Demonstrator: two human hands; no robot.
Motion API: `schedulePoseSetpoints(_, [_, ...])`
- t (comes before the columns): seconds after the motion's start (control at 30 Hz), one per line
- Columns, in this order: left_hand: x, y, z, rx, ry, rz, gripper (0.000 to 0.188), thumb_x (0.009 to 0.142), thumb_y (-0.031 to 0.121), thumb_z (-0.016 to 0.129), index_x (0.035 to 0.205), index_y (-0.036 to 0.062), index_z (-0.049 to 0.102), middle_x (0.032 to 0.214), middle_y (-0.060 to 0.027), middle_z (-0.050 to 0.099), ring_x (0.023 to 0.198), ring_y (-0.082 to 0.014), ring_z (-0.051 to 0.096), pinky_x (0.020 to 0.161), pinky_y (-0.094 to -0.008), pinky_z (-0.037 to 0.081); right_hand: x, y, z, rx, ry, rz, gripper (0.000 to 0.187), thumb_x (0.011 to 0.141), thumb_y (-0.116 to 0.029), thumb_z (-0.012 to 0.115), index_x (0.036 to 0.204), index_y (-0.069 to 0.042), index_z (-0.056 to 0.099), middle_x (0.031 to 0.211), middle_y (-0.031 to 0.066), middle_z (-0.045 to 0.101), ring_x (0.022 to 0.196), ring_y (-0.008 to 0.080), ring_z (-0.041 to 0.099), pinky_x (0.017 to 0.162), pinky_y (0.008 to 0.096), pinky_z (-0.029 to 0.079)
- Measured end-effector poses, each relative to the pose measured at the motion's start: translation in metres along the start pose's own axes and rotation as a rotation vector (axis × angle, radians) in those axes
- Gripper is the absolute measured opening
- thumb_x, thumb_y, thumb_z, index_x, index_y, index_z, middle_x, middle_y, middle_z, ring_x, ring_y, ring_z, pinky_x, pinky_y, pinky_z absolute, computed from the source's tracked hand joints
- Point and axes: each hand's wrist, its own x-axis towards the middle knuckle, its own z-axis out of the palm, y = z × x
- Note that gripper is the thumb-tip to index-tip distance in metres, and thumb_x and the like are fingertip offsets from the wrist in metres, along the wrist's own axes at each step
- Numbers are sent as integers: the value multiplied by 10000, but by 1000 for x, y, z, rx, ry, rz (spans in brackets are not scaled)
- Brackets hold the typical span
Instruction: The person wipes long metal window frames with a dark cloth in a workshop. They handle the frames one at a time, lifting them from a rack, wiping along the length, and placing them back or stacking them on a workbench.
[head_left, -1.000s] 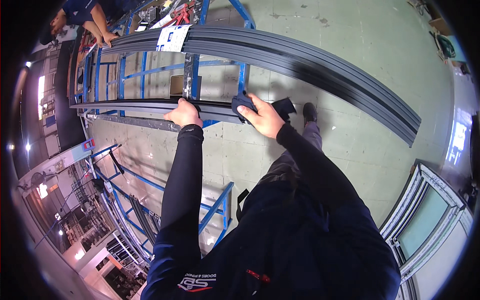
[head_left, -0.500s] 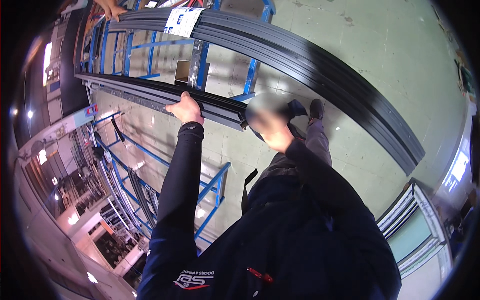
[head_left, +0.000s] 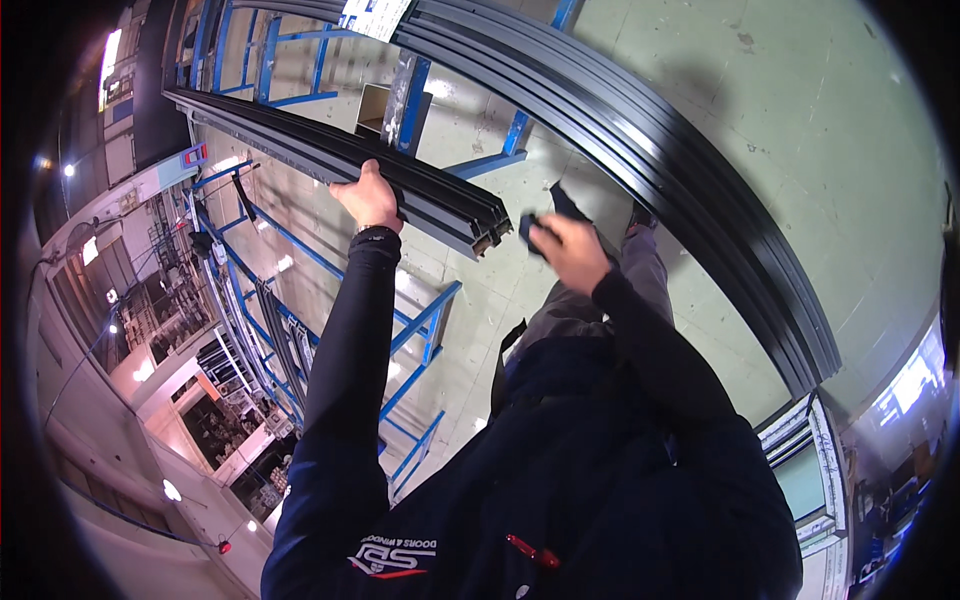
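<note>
My left hand is closed round a long dark grey metal profile, thumb on top, close to its near end. That cut end shows a hollow, ribbed section and points towards my right hand. Just right of the end, a little apart from it, my right hand is closed on a limp black piece that looks like cloth or film. A dark flap sticks out beyond the fingers; I cannot tell whether it is part of the same piece.
A bundle of long dark profiles with a white label curves across the far side. Blue metal racks stand below and left. An open box sits behind the held profile. A framed panel stands at lower right.
My right hand has moved slightly right, away from the profile's end, which now shows. My left hand keeps its grip. Another person's hand at the upper left has gone out of view.
</note>
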Motion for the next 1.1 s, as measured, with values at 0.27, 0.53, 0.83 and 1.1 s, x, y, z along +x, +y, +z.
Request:
schedulePoseSetpoints(0.27, [-3, 3, -2, 77, 0, 1, 849, 828, 197, 694, 1407, -180, 201, 1301, -315, 511, 1177, -337, 549, 1045, -355, 406, -14, 6, 13, -9, -146, 41, 310, 959, -296, 610, 1131, -44, 664, 926, 206, 702, 885, 385, 684, 751, 407, 538])
schedulePoseSetpoints(0.53, [-18, 24, -2, 49, -29, -31, 814, 819, 193, 683, 1385, -183, 235, 1289, -295, 523, 1152, -333, 555, 1039, -363, 412, 8, -14, 27, 281, 94, 183, 323, 976, -276, 599, 1140, -3, 654, 908, 167, 721, 862, 255, 712, 780, 341, 529])
schedulePoseSetpoints(0.83, [-5, 7, -2, 99, 28, 19, 876, 790, 200, 682, 1422, -197, 223, 1332, -319, 500, 1207, -370, 538, 1064, -363, 395, 0, -44, 18, 566, -69, 309, 251, 979, -223, 597, 1023, 20, 640, 784, 58, 651, 707, 101, 572, 661, 300, 475])
schedulePoseSetpoints(1.1, [-14, 17, 1, 113, 49, 25, 862, 799, 208, 680, 1411, -200, 231, 1286, -342, 512, 1184, -368, 550, 1038, -380, 412, -21, -75, 29, 511, 11, 118, 290, 1016, -214, 560, 1121, 43, 646, 897, 50, 699, 798, 76, 607, 745, 251, 493])
